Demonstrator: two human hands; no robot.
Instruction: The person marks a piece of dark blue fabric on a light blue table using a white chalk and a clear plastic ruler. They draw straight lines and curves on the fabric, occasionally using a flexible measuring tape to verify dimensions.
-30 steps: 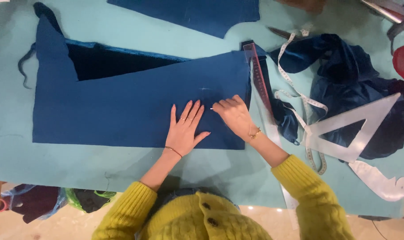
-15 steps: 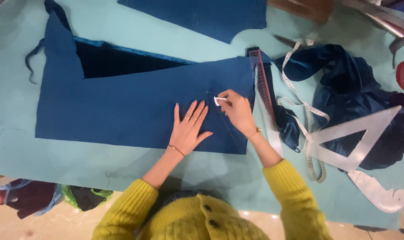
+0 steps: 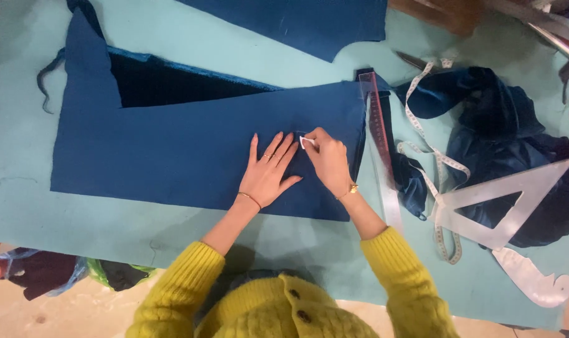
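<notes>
A large blue fabric panel lies flat on the pale teal table. My left hand presses flat on the panel, fingers spread. Just to its right, my right hand pinches a small white piece of tailor's chalk with its tip against the fabric. Both sleeves are yellow knit.
A clear straight ruler lies along the panel's right edge. Further right are a white tape measure, crumpled dark blue velvet, a clear triangle ruler and a curve ruler. Another blue piece lies at the top.
My right hand has gone from lying flat on the fabric to pinching the white chalk and has shifted slightly left toward my left hand. The left hand stays pressed down.
</notes>
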